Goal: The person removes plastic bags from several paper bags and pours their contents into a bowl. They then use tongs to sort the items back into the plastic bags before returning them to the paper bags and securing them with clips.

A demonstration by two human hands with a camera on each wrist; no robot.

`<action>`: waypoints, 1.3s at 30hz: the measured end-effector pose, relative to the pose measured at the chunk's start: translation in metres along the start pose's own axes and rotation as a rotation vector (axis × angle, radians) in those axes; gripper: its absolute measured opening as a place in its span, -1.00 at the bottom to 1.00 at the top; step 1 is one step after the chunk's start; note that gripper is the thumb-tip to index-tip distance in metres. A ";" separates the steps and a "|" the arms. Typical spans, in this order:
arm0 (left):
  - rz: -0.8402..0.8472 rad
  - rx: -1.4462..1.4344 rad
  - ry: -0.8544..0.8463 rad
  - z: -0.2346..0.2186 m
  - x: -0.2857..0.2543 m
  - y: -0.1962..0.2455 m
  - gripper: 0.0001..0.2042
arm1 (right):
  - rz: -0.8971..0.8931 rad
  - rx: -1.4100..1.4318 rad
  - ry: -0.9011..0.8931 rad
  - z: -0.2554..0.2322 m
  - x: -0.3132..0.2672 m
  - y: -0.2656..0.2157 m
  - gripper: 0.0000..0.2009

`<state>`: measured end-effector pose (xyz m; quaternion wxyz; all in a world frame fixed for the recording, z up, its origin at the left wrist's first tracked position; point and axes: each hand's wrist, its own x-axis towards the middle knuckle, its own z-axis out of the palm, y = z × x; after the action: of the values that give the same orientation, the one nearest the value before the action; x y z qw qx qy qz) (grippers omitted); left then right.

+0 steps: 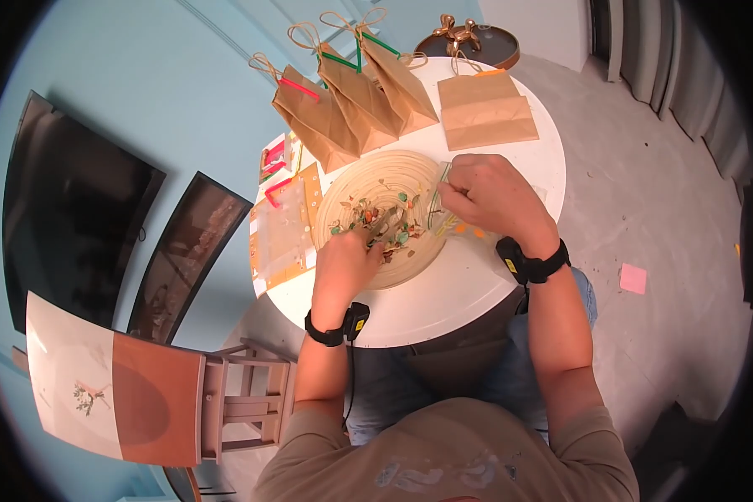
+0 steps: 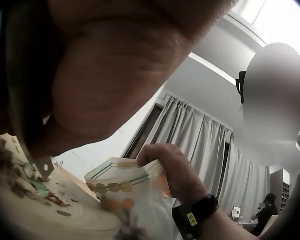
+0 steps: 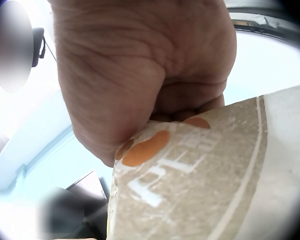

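Observation:
My left hand (image 1: 347,261) grips metal tongs (image 1: 383,221), whose tips reach into dried leaves and petals (image 1: 403,238). This green, brown and orange mix is scattered over a round, ridged, pale wooden tray (image 1: 385,167). At the tray's right side, my right hand (image 1: 498,194) pinches the upper edge of a clear zip bag (image 2: 152,210) with orange dots. The bag's mouth stands partly open toward the tray in the left wrist view. Close up in the right wrist view, white letters and orange spots show on the bag, with thumb and fingers curled at its rim.
Three upright kraft paper bags (image 1: 330,125) with coloured strips stand behind the tray; another kraft bag (image 1: 487,113) lies at the back right. Left of the tray are a translucent pouch (image 1: 282,230) and an orange patterned sheet (image 1: 309,180). The round white table (image 1: 485,284) carries everything.

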<state>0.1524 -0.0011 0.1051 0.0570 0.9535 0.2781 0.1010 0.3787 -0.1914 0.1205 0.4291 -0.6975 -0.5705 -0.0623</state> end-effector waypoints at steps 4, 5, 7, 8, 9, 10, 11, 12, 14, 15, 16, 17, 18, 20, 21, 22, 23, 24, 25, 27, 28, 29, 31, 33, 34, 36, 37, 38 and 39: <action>0.009 0.010 -0.007 0.009 0.005 -0.002 -0.72 | 0.000 0.001 -0.006 0.000 0.000 -0.002 -0.65; 0.006 0.005 -0.001 0.012 0.006 -0.004 -0.73 | 0.001 -0.001 -0.009 0.000 0.000 -0.001 -0.65; 0.004 -0.001 0.011 0.013 0.007 -0.004 -0.74 | -0.003 -0.007 -0.005 0.000 0.001 -0.001 -0.65; 0.005 -0.001 0.017 0.012 0.006 -0.004 -0.74 | -0.003 -0.010 -0.004 0.000 0.001 0.000 -0.65; 0.005 -0.001 0.023 0.012 0.006 -0.003 -0.73 | -0.002 -0.009 -0.003 0.001 0.000 0.000 -0.65; -0.013 -0.013 0.016 0.011 0.006 -0.004 -0.74 | -0.002 -0.008 -0.002 0.001 0.000 0.000 -0.65; -0.031 -0.025 0.010 0.010 0.006 -0.006 -0.74 | -0.001 -0.008 0.000 0.002 0.000 0.000 -0.65; -0.049 -0.037 0.003 0.008 0.007 -0.007 -0.75 | -0.005 -0.006 0.002 0.002 0.000 0.000 -0.65; -0.054 -0.065 0.049 -0.002 0.001 -0.006 -0.77 | -0.012 -0.004 0.007 0.002 0.001 0.001 -0.65; -0.057 -0.079 0.072 -0.008 -0.002 -0.004 -0.78 | -0.010 -0.005 0.006 0.002 0.001 0.001 -0.65; -0.071 -0.112 0.063 -0.015 -0.006 -0.001 -0.78 | -0.008 -0.006 0.004 0.002 0.001 0.001 -0.65; -0.085 -0.145 0.054 -0.024 -0.010 0.004 -0.78 | -0.008 -0.006 0.003 0.003 0.001 0.001 -0.65; -0.099 -0.178 0.046 -0.031 -0.013 0.009 -0.79 | -0.010 -0.005 0.003 0.003 0.001 0.001 -0.65; -0.005 -0.248 0.044 -0.036 -0.019 0.015 -0.80 | -0.017 -0.001 0.003 0.005 0.001 0.001 -0.65; 0.041 -0.283 0.044 -0.037 -0.022 0.018 -0.80 | -0.017 0.000 0.007 0.006 0.001 0.000 -0.66; 0.102 -0.309 0.064 -0.037 -0.024 0.023 -0.80 | -0.018 0.001 0.011 0.006 0.001 0.000 -0.66; 0.163 -0.335 0.084 -0.035 -0.026 0.030 -0.79 | -0.018 0.001 0.015 0.007 0.001 -0.001 -0.66; 0.225 -0.360 0.104 -0.035 -0.027 0.036 -0.79 | -0.021 -0.001 0.013 0.006 0.001 0.000 -0.66; 0.185 -0.375 0.067 -0.038 -0.029 0.041 -0.77 | -0.022 -0.002 0.011 0.006 0.001 0.000 -0.66; 0.090 -0.385 0.054 -0.041 -0.025 0.037 -0.75 | -0.017 -0.001 0.008 0.004 0.001 0.000 -0.66; 0.043 -0.389 0.046 -0.044 -0.024 0.033 -0.73 | -0.010 0.003 0.007 0.002 0.001 -0.001 -0.66; 0.007 -0.338 0.047 -0.046 -0.023 0.026 -0.72 | -0.002 0.008 0.005 0.000 0.000 -0.001 -0.66; -0.070 -0.235 0.052 -0.047 -0.021 0.007 -0.69 | 0.002 0.007 0.010 0.000 -0.001 0.000 -0.66; -0.138 -0.185 0.068 -0.042 -0.025 -0.013 -0.65 | 0.003 0.002 0.010 -0.001 -0.001 0.001 -0.66; -0.173 -0.159 0.077 -0.042 -0.028 -0.020 -0.64 | 0.002 -0.002 0.007 -0.001 -0.001 0.001 -0.66; -0.223 -0.117 0.042 -0.043 -0.034 -0.031 -0.62 | 0.006 -0.001 0.005 -0.002 -0.001 0.001 -0.66; -0.241 -0.097 0.033 -0.043 -0.039 -0.035 -0.62 | 0.010 0.003 0.006 -0.003 -0.001 0.000 -0.66; -0.258 -0.077 0.025 -0.043 -0.043 -0.037 -0.62 | 0.014 0.005 0.007 -0.003 -0.002 -0.001 -0.67; -0.273 -0.082 -0.011 -0.043 -0.048 -0.037 -0.63 | 0.011 0.001 0.007 -0.002 -0.002 0.000 -0.67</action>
<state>0.0836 0.0064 0.1329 0.1107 0.9042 0.4007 0.0981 0.3788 -0.1943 0.1212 0.4318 -0.7003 -0.5651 -0.0622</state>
